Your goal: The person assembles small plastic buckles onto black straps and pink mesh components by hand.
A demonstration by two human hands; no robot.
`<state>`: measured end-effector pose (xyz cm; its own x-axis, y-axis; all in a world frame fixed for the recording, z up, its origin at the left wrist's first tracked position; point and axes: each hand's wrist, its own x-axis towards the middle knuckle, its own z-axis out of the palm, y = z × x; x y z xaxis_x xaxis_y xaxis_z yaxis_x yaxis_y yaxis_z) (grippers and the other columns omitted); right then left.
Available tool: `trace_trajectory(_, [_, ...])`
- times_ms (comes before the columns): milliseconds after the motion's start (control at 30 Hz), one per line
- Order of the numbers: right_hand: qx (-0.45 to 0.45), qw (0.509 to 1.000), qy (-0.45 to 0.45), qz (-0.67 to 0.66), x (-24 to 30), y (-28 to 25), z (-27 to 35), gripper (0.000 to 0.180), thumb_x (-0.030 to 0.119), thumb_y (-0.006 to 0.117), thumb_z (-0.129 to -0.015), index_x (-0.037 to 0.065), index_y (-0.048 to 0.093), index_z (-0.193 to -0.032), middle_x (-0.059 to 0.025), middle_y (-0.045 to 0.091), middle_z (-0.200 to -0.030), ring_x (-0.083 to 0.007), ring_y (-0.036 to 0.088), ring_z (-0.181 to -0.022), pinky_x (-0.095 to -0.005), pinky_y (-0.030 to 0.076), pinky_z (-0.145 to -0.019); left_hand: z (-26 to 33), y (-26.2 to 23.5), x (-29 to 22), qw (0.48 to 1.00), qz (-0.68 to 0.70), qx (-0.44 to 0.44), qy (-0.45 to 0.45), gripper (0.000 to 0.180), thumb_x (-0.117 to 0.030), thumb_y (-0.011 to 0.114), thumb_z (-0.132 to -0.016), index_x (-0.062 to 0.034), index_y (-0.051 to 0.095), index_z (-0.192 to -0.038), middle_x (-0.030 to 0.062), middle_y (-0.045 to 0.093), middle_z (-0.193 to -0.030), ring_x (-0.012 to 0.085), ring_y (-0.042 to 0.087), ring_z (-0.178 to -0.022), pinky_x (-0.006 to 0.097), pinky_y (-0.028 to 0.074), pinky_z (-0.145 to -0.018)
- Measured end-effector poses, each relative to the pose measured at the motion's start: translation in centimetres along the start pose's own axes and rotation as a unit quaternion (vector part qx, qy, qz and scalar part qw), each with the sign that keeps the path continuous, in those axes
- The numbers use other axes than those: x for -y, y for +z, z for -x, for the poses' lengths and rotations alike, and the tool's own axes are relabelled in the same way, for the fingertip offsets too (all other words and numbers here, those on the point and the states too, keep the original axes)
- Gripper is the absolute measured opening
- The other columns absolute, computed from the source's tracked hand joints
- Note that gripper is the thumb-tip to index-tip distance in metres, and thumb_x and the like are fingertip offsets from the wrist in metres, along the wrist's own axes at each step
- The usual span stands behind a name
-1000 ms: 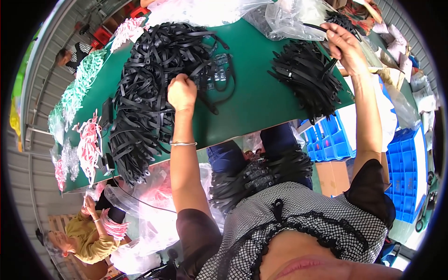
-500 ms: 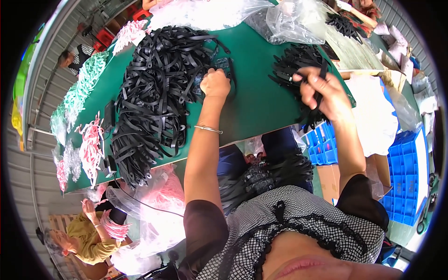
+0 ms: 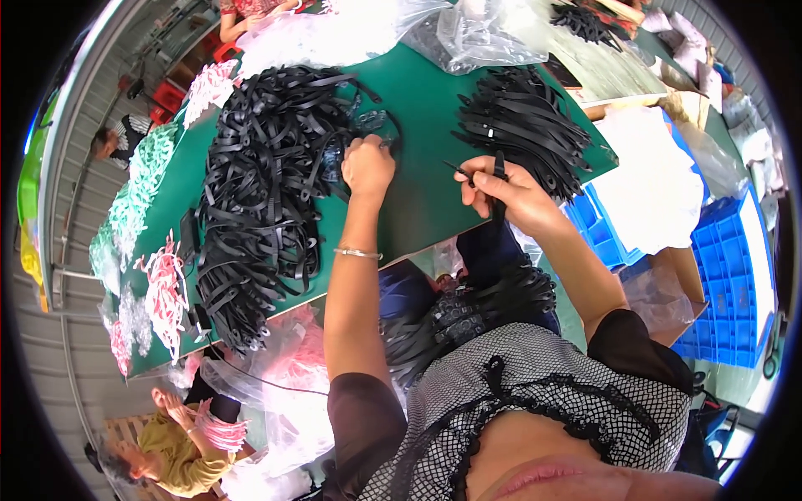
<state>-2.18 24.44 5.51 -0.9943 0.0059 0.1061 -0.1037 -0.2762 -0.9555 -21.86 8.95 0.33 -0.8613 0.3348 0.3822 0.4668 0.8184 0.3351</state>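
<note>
My right hand (image 3: 514, 196) is closed on a black strap (image 3: 499, 213) that hangs down from its fingers, held just above the table's near side. A thin dark end sticks out past the fingertips to the left. My left hand (image 3: 368, 171) is curled at the right edge of the large tangled pile of black straps (image 3: 259, 167), by a small heap of clear plastic pieces (image 3: 372, 123). Its fingertips are hidden, so I cannot tell what they hold. Beyond my right hand lies a neater bundle of black straps (image 3: 526, 125).
More black straps with clear pieces (image 3: 459, 317) lie on my lap. Green (image 3: 150, 175) and pink (image 3: 164, 288) strap bundles line the green table's (image 3: 426, 204) left side. Clear bags (image 3: 484, 37) lie at the back. Blue crates (image 3: 723, 284) stand at right. Co-workers sit around.
My right hand has moved left and toward me, away from the right bundle, bringing a black strap with it. My left hand stays by the clear pieces. The whole view has shifted slightly.
</note>
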Motion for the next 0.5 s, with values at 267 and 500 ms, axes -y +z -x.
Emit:
trace_trajectory(267, [-0.006,1.000,0.010,0.011,-0.7,1.9,1.1,0.022,0.017,0.049,-0.090,-0.002,0.052,-0.101,-0.0033,0.052,-0.075,-0.0052,0.040,-0.055,-0.0182,0.032,-0.050,9.2,-6.6,-3.7,0.623,0.757,0.140,-0.138,0.019,-0.017,0.043,-0.090,0.0002,0.048,-0.097,0.0053,0.051,-0.071,0.0136,0.046,-0.056,0.026,0.038,-0.053])
trace_trajectory(500, [0.028,0.965,-0.123,0.229,-1.9,4.6,2.5,0.019,0.013,0.055,-0.085,-0.002,0.055,-0.097,-0.0030,0.055,-0.081,-0.0105,0.051,-0.075,-0.0237,0.041,-0.066,16.2,-9.2,-5.7,0.522,0.818,0.142,-0.196,0.028,-0.032,0.042,-0.093,-0.0050,0.047,-0.088,-0.0009,0.038,-0.062,0.0058,0.029,-0.048,0.018,0.023,-0.043])
